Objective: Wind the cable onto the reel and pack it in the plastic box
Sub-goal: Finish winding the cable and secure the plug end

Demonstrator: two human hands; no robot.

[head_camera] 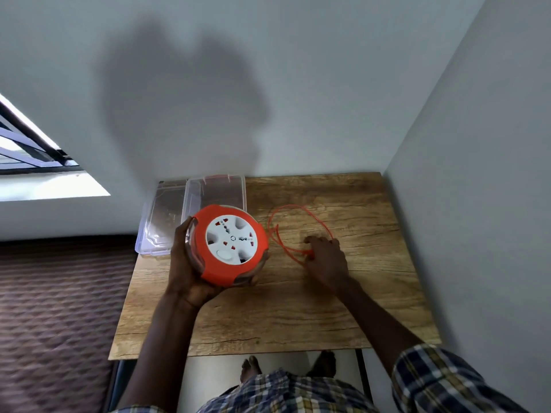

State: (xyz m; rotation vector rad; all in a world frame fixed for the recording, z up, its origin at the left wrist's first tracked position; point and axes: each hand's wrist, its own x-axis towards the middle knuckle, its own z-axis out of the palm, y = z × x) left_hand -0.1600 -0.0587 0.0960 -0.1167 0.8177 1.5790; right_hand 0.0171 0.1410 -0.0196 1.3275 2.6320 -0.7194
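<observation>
An orange cable reel (231, 244) with a white socket face is held above the wooden table (283, 308); my left hand (186, 263) grips it from below and from its left side. A thin orange cable (298, 208) runs from the reel's right side and lies in a loose loop on the table. My right hand (326, 260) rests on the table over the loop's near end and pinches the cable there. The clear plastic box (216, 193) stands open at the table's far left, partly hidden behind the reel.
The box's clear lid (161, 222) lies left of the box, overhanging the table's left edge. Walls close in behind and to the right of the table. A patterned bed surface (59, 308) lies to the left. My bare feet show below the table's near edge.
</observation>
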